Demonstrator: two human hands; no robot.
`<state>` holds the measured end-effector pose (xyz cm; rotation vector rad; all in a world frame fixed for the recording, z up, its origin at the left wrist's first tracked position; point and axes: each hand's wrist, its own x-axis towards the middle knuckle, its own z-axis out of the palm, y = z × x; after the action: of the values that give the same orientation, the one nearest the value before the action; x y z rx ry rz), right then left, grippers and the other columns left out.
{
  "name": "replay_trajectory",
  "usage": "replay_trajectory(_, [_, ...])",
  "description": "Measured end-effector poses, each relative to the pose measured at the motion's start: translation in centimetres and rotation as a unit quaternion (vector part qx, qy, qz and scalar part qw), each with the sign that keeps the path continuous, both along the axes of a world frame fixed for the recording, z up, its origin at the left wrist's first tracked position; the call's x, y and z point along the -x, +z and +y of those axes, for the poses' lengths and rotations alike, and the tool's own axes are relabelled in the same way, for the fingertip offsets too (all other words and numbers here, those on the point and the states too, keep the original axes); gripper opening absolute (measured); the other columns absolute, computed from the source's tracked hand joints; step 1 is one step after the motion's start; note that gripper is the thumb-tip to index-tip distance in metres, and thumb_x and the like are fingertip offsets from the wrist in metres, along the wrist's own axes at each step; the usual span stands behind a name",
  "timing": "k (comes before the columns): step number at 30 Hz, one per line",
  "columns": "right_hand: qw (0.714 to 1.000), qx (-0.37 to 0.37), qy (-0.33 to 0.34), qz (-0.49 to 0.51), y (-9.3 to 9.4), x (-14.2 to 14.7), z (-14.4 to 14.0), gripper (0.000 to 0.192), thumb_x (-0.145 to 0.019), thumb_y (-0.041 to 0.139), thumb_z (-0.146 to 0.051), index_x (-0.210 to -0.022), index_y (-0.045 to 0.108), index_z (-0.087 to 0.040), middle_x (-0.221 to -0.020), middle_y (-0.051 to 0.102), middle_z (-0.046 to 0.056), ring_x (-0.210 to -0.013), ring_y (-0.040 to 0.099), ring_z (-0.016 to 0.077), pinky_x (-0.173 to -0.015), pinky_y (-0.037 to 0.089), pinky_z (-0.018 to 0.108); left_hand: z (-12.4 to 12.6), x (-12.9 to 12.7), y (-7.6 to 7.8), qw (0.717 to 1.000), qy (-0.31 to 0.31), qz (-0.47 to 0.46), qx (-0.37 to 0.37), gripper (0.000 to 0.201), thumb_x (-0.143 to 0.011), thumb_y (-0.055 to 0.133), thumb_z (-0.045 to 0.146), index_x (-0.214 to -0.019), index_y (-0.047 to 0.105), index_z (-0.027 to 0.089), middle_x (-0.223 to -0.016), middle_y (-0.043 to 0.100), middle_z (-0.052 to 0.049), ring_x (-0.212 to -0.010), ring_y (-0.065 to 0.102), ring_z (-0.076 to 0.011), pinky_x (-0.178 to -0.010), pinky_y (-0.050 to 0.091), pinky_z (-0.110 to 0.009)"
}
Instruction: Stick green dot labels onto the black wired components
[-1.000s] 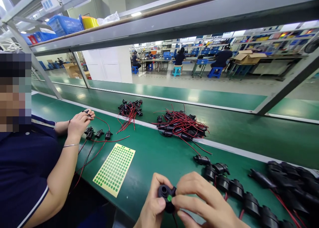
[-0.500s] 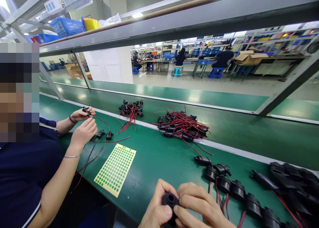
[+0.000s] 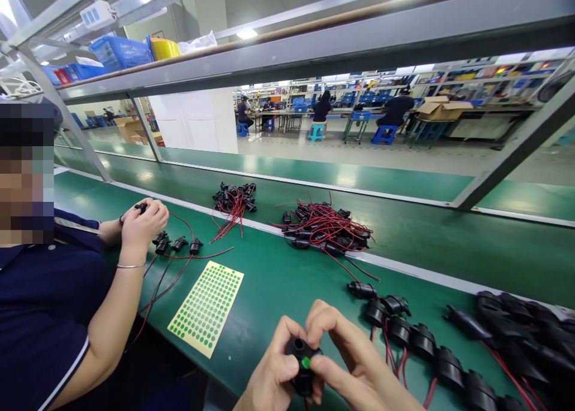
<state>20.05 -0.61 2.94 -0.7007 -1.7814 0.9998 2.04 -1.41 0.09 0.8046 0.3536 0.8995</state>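
A black cylindrical plastic part [image 3: 302,380] with a round hole in its end is held low in front of me. A green dot sticker [image 3: 306,362] shows on it. My left hand [image 3: 274,369] is closed round its left side, thumb beside the sticker. From the right, my right hand [image 3: 348,360] grips the same part, with the thumb at the sticker's edge and the index finger bent at the top. Left of my hands lies a pale yellow sheet of green dot stickers [image 3: 207,309] on the green bench [image 3: 256,291].
To the right is a row of black wired parts [image 3: 422,341], with a larger dark heap [image 3: 530,339] beyond. Two piles with red wires, one larger [image 3: 327,225] and one smaller [image 3: 234,198], lie farther back. A co-worker's hands [image 3: 146,219] hold a black part at left.
The green dot sticker now shows on the part in my hands. My right index finger has lifted into a bend. The co-worker's hands have drawn together, and more parts show beside them.
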Motion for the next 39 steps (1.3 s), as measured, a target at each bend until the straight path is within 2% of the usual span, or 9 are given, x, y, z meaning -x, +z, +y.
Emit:
replay_trajectory(4, [0.997, 0.021, 0.031, -0.070, -0.8, 0.1, -0.5, 0.015, -0.115, 0.046, -0.038, -0.106, 0.052, -0.028, -0.097, 0.058, 0.001, -0.074, 0.065, 0.0141, -0.067, 0.062, 0.024, -0.5, -0.1, -0.5, 0.999, -0.001, 0.009, 0.038, 0.050, -0.087, 0.076, 0.065, -0.099, 0.055, 0.021, -0.080, 0.059, 0.005, -0.060, 0.052, -0.0078, -0.062, 0.037, -0.023])
replay_trajectory(10, [0.983, -0.169, -0.021, -0.064, 0.0, -0.2, 1.2, 0.021, -0.117, 0.040, -0.040, -0.115, 0.057, -0.027, -0.091, 0.061, 0.002, -0.077, 0.065, 0.0168, -0.069, 0.061, 0.028, 0.3, -0.1, -1.0, 0.998, -0.015, 0.005, 0.053, 0.051, -0.089, 0.072, 0.067, -0.104, 0.053, 0.021, -0.074, 0.062, 0.003, -0.067, 0.058, -0.0120, -0.067, 0.036, -0.025])
replay_trajectory(15, [0.965, -0.227, -0.027, -0.128, 0.8, -0.8, 1.3, 0.013, -0.112, 0.050, -0.030, -0.111, 0.062, -0.025, -0.089, 0.061, 0.002, -0.077, 0.065, 0.0163, -0.067, 0.060, 0.025, 0.3, 0.1, -0.8, 0.999, -0.001, 0.006, 0.043, 0.051, -0.087, 0.075, 0.065, -0.103, 0.054, 0.021, -0.084, 0.060, 0.002, -0.069, 0.054, -0.0113, -0.070, 0.036, -0.027])
replay_trajectory(21, [0.921, -0.364, -0.060, -0.129, -2.4, 0.6, 1.5, 0.033, -0.103, 0.056, -0.013, -0.135, 0.058, -0.022, -0.094, 0.068, 0.007, -0.074, 0.064, 0.0188, -0.065, 0.056, 0.031, -0.3, 0.6, -1.5, 0.996, 0.045, 0.030, 0.072, 0.046, -0.087, 0.076, 0.062, -0.098, 0.057, 0.022, -0.084, 0.048, 0.005, -0.068, 0.043, -0.0098, -0.066, 0.033, -0.025])
replay_trajectory(25, [0.948, -0.279, -0.074, -0.132, -3.5, 1.7, 1.4, 0.034, -0.101, 0.065, -0.026, -0.132, 0.051, -0.026, -0.099, 0.064, 0.004, -0.079, 0.066, 0.0186, -0.069, 0.060, 0.030, 0.1, 1.5, -1.4, 0.995, 0.074, 0.049, 0.049, 0.050, -0.086, 0.075, 0.067, -0.099, 0.059, 0.021, -0.084, 0.055, 0.003, -0.077, 0.046, -0.0133, -0.074, 0.036, -0.027])
replay_trajectory(29, [0.965, -0.163, -0.090, -0.184, -2.5, 1.6, 1.5, 0.058, -0.088, 0.078, -0.020, -0.138, 0.049, -0.025, -0.118, 0.068, 0.008, -0.101, 0.069, 0.0220, -0.086, 0.062, 0.033, 1.1, 0.4, -1.9, 0.989, 0.102, 0.107, 0.021, 0.043, -0.096, 0.066, 0.061, -0.106, 0.062, 0.019, -0.087, 0.062, 0.000, -0.084, 0.053, -0.0166, -0.083, 0.042, -0.032])
replay_trajectory(33, [0.951, -0.062, -0.102, -0.285, -2.7, -0.7, 4.1, 0.029, -0.089, 0.078, -0.012, -0.113, 0.065, -0.022, -0.105, 0.074, 0.002, -0.096, 0.072, 0.0189, -0.085, 0.062, 0.030, 1.4, -2.7, -3.1, 0.984, 0.114, 0.096, 0.094, 0.039, -0.101, 0.063, 0.055, -0.118, 0.055, 0.021, -0.108, 0.068, -0.006, -0.101, 0.064, -0.0203, -0.096, 0.049, -0.038])
replay_trajectory(36, [0.921, -0.006, -0.130, -0.368, -4.5, -4.1, 7.2, 0.015, -0.098, 0.076, -0.022, -0.110, 0.068, -0.016, -0.101, 0.076, 0.003, -0.092, 0.074, 0.0195, -0.084, 0.063, 0.035, 2.7, -1.1, -0.6, 0.977, 0.084, 0.158, 0.115, 0.046, -0.093, 0.074, 0.055, -0.120, 0.056, 0.022, -0.121, 0.068, -0.010, -0.093, 0.073, -0.0222, -0.091, 0.056, -0.043])
replay_trajectory(39, [0.879, 0.027, -0.149, -0.452, -6.2, -8.3, 9.9, 0.019, -0.102, 0.074, -0.033, -0.109, 0.072, -0.016, -0.105, 0.076, 0.004, -0.095, 0.075, 0.0214, -0.087, 0.062, 0.042, 7.6, 6.5, 5.8, 0.962, 0.141, 0.233, 0.023, 0.034, -0.089, 0.083, 0.040, -0.116, 0.071, 0.025, -0.127, 0.072, -0.014, -0.106, 0.074, -0.0291, -0.090, 0.061, -0.044])
